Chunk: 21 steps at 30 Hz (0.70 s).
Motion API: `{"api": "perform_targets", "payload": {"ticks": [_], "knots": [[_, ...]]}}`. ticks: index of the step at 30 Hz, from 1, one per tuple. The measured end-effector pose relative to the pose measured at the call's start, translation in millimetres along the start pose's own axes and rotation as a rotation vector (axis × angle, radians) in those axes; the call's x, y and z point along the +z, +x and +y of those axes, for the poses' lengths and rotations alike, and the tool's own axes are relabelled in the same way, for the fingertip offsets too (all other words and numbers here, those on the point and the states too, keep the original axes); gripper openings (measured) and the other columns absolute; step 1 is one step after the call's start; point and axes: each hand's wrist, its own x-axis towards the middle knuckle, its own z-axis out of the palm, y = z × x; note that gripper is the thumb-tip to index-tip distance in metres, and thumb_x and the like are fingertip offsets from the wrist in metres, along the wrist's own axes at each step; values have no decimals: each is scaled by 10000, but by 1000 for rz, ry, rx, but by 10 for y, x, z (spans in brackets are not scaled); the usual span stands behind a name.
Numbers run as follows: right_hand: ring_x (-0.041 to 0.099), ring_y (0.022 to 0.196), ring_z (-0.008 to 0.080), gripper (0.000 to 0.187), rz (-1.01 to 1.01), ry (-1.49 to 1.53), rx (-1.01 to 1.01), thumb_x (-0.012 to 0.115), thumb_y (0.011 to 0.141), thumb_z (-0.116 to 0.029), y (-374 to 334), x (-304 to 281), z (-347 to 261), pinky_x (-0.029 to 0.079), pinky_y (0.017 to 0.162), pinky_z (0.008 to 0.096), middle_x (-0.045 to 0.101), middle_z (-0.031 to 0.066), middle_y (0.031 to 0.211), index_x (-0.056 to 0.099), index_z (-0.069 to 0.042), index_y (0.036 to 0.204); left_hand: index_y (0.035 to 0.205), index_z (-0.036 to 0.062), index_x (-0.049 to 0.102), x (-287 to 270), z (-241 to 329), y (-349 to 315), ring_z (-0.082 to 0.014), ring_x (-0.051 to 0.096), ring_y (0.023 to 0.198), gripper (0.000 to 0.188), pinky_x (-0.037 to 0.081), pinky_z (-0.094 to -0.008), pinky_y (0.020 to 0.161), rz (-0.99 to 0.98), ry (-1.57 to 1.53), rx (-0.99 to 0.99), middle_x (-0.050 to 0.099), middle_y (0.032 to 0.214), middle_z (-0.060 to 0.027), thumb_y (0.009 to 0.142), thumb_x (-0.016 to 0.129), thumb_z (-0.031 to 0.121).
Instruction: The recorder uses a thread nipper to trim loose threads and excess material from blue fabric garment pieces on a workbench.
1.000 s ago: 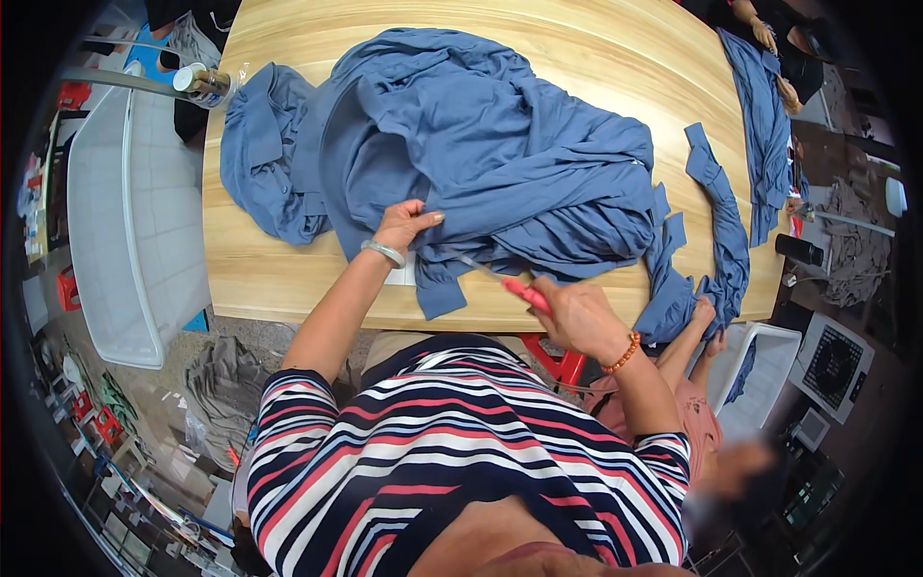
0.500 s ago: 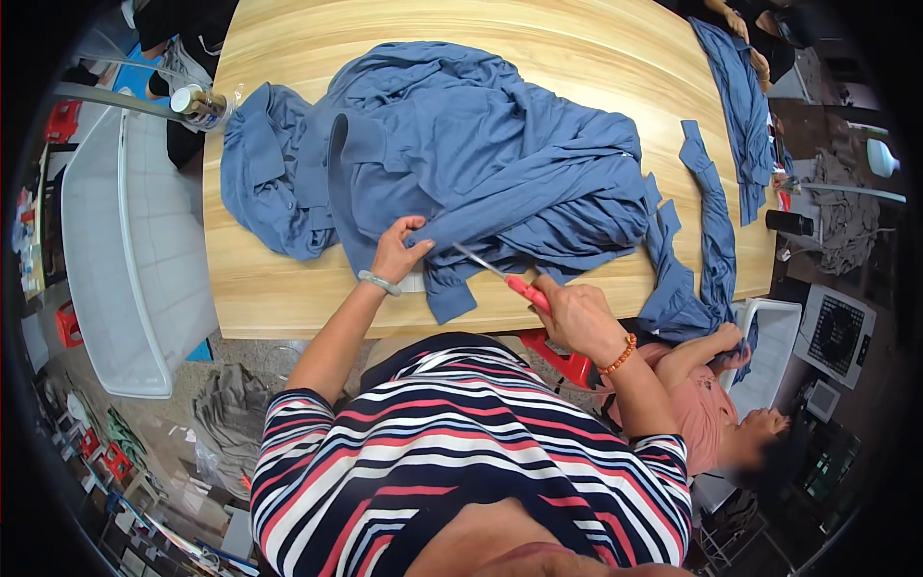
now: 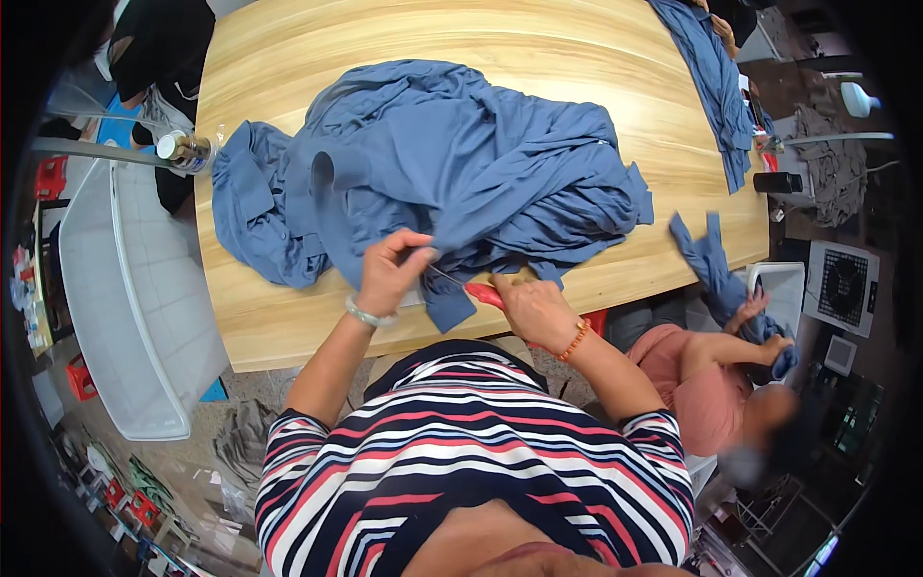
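Observation:
A heap of blue knit garments (image 3: pixel 404 144) lies on the wooden table in front of me, with a ribbed collar or cuff band standing up in it. My left hand (image 3: pixel 386 274), wearing a pale bangle, pinches an edge of the blue garment between thumb and fingers at the heap's near side. Closed in my right hand (image 3: pixel 540 313), which has an orange bead bracelet, is a red-handled tool (image 3: pixel 484 293) with a slim metal blade. The blade points up and left, its tip close to the left fingertips. Whether it touches the cloth I cannot tell.
A white tub (image 3: pixel 123 288) stands left of the wooden table (image 3: pixel 288 337). A jar (image 3: pixel 183 149) is by the left edge. At right, a person in pink (image 3: pixel 687 375) handles a blue garment over a white bin (image 3: pixel 788 279). More blue cloth (image 3: pixel 711 96) lies along the far right edge.
My right hand has moved left, bringing the tool's tip near my left fingers. The person on the right has pulled the blue garment beside the heap off the table. The view has shifted slightly.

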Motion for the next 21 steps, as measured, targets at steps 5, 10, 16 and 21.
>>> {"api": "perform_targets", "payload": {"ticks": [5, 10, 16, 21], "knots": [[619, 988, 292, 375, 257, 152, -169, 497, 890, -185, 188, 140, 797, 493, 855, 405, 653, 147, 1060, 511, -36, 1234, 963, 33, 669, 918, 762, -120, -205, 608, 824, 189, 426, -409, 941, -391, 173, 633, 631, 885, -67, 781, 679, -16], [314, 1356, 257, 592, 624, 290, 276, 494, 951, -282, -443, 25, 2527, 249, 1130, 329, 345, 176, 1462, 317, 32, 1421, 888, 90, 634, 1708, 553, -126, -266, 561, 888, 146, 394, -387, 878, -368, 355, 889, 583, 837, -55, 757, 695, 112], [611, 682, 312, 393, 528, -46, 1223, 559, 895, -261, -1938, -910, 3860, 494, 617, 424, 621, 203, 771, 493, 3, 1180, 993, 82, 629, 1720, -150, 15, -279, 572, 865, 264, 425, -386, 779, -251, 528, 717, 601, 900, -79, 738, 687, 114], [538, 452, 188, 194, 583, 679, 1077, 597, 878, -111, -1882, -385, 3550, 476, 421, 335, 539, 72, 603, 498, -34, 1026, 1200, 106, 528, 815, -685, 262, -359, 491, 1056, 616, 417, -438, 875, 232, 1084, 426, 506, 1169, -168, 633, 768, 125]]}}
